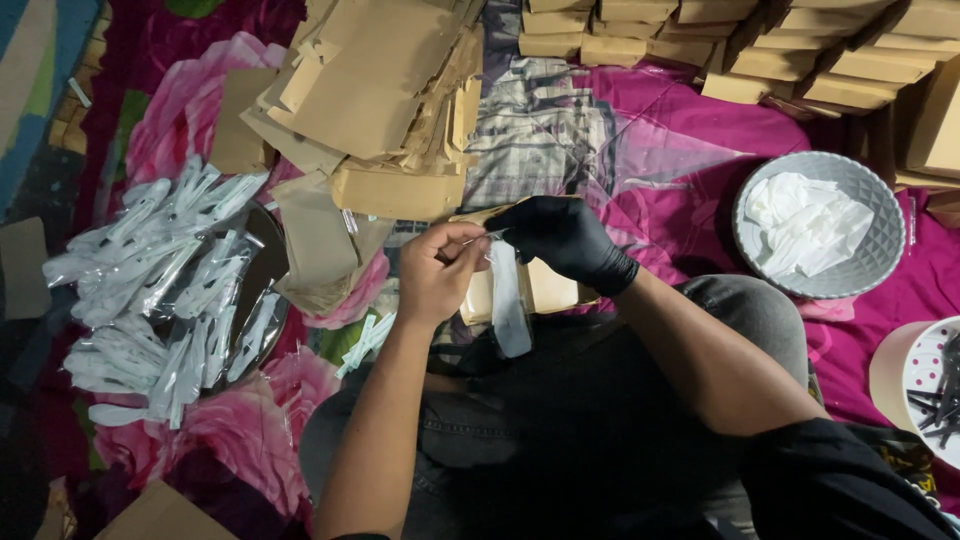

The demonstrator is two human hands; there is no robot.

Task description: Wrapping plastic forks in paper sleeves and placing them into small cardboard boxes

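My bare left hand (436,272) and my right hand (562,238), in a black glove, meet in the middle of the view over my lap. Both pinch the top of a clear plastic sachet (506,300) with white cutlery inside, which hangs down between them. Behind the sachet a flat brown paper box (548,288) lies under my right hand. To the left, a heap of wrapped white cutlery packs (160,290) lies on a dark tray.
A heap of flat brown paper sleeves (370,90) lies ahead. Folded brown boxes (800,50) are stacked at the top right. A grey bowl (880,265) holds white napkins. A round tub (925,385) with dark pieces stands at the right edge. A pink floral cloth (660,150) covers the floor.
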